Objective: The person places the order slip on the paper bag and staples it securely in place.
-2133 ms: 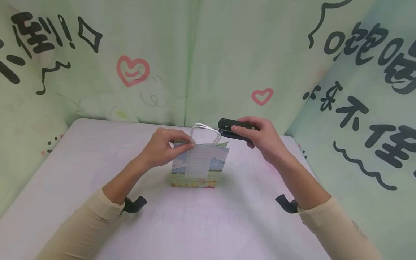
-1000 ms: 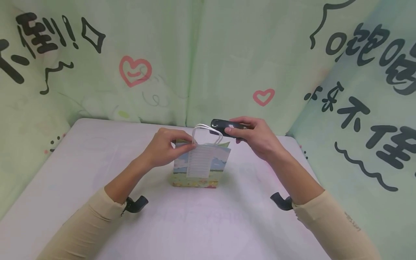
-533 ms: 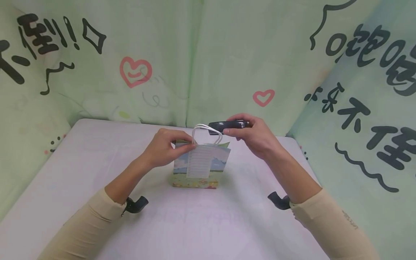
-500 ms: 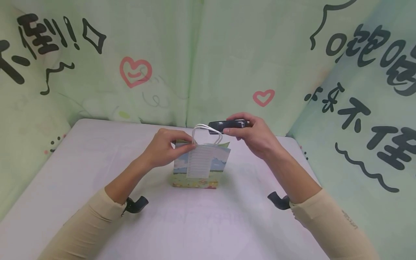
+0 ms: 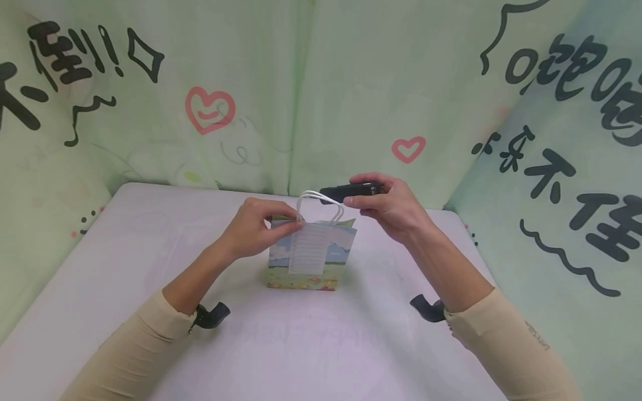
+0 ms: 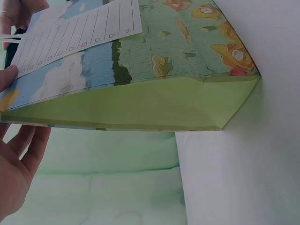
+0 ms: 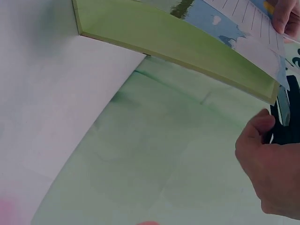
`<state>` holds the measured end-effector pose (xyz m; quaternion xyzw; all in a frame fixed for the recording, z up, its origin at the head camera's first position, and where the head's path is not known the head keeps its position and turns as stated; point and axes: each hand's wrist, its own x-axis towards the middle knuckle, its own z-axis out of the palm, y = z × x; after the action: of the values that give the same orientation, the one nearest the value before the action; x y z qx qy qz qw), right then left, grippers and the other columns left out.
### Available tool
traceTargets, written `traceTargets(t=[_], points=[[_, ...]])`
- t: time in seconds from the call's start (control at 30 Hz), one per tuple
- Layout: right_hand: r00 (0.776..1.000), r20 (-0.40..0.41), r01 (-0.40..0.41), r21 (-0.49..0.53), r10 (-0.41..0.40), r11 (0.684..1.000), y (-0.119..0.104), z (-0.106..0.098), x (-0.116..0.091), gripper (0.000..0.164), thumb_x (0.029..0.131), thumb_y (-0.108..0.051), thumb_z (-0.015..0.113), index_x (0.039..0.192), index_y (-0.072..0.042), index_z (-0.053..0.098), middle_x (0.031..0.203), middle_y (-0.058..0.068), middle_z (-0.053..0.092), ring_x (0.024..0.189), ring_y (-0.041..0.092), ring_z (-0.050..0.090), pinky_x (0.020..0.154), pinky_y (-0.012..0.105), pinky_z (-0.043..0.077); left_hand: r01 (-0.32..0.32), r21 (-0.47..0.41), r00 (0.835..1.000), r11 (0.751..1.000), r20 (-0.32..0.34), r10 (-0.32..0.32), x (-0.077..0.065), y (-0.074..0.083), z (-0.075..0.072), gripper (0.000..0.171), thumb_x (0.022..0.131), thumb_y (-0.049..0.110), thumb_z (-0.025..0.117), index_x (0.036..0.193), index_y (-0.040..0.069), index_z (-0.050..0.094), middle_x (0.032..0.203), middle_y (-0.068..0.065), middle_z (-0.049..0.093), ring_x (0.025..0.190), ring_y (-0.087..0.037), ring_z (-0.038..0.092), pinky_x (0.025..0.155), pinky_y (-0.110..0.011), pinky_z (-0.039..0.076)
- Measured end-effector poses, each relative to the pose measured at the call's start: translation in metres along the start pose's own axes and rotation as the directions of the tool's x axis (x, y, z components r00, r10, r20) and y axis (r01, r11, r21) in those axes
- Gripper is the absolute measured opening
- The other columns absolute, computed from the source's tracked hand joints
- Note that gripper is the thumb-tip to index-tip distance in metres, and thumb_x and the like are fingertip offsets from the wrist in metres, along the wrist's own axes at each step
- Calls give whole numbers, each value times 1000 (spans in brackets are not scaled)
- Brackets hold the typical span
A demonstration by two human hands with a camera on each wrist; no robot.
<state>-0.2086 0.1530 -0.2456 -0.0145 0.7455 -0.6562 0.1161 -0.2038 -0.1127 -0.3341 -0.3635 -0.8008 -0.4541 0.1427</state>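
A small paper gift bag [image 5: 343, 253] with a painted sky and flower meadow stands upright on the table. Against its front lies a white ruled paper slip [image 5: 307, 250] with little checkboxes. My left hand [image 5: 253, 227] pinches the slip and the bag's top edge together, thumb in front and fingers behind. White cord handles [image 5: 315, 195] loop up from the opening. In my right hand [image 5: 398, 209] is a black stapler [image 5: 357, 191], held level, its front end behind the handles in the head view. The right wrist view shows the stapler [image 7: 287, 133] close by the bag's top edge.
A white-covered table [image 5: 301, 345] bears the bag. Green printed curtains [image 5: 351, 83] with black lettering and pink hearts rise behind it and at both sides. A black curved wrist mount [image 5: 213, 316] sits on each forearm, below the sleeve cuffs.
My right hand has brought the stapler leftward, from beside the handles to behind them, and turned it nearly level. The left hand keeps its pinch, and the bag stays in place.
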Motion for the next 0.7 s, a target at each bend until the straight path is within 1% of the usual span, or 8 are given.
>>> traceTargets(t=[0.13,0.23,0.33,0.43,0.53,0.6,0.7], points=[[1000,3,15,-38,-15,999,0,3,-1,54,82,-6,75,130,-9,50,132,14,45,111,33,58,96,41,47,2,-7,1000,1000,-2,-2,0,0,0,9,87,21,72,95,21,74,91,12,71,77,-2,62,61,-26,49],[1000,-12,25,-78,-26,997,1,5,-1,60,82,-7,75,134,-12,44,131,14,45,112,30,57,98,39,46,-2,-10,1000,1000,-5,2,0,0,0,9,87,21,72,95,21,74,91,12,71,77,-2,62,61,-26,49],[999,-26,30,-78,-32,996,2,6,0,66,82,-7,75,136,-12,38,128,14,48,113,29,55,102,38,42,-12,-10,1000,1000,-9,12,0,0,0,9,87,21,72,95,20,74,91,12,72,78,-2,63,61,-26,50],[999,-32,34,-45,-36,998,3,6,1,65,82,-6,74,135,-10,38,126,15,54,112,29,56,105,38,40,-18,-7,1000,1000,-11,18,-1,0,0,9,86,21,72,95,20,74,91,12,72,78,-2,63,61,-25,50],[999,-34,42,-15,-43,999,5,6,2,61,83,-8,74,134,-9,42,125,14,58,109,28,56,103,39,41,-17,-5,1000,1000,-10,17,0,0,0,9,87,21,72,95,19,74,91,11,72,78,-3,63,61,-25,50],[998,-31,53,18,-53,998,5,7,2,60,84,-8,73,136,-11,43,126,14,58,109,28,57,99,40,43,-15,-9,1000,1000,-8,15,0,0,0,9,87,21,71,95,19,74,91,11,72,78,-3,64,61,-25,50],[998,-11,65,64,-65,996,6,8,1,65,85,-8,71,141,-14,40,130,13,55,112,28,58,96,42,47,-9,-15,1000,1000,-9,9,0,0,0,9,86,21,72,94,19,74,90,11,72,77,-3,63,61,-26,50]])
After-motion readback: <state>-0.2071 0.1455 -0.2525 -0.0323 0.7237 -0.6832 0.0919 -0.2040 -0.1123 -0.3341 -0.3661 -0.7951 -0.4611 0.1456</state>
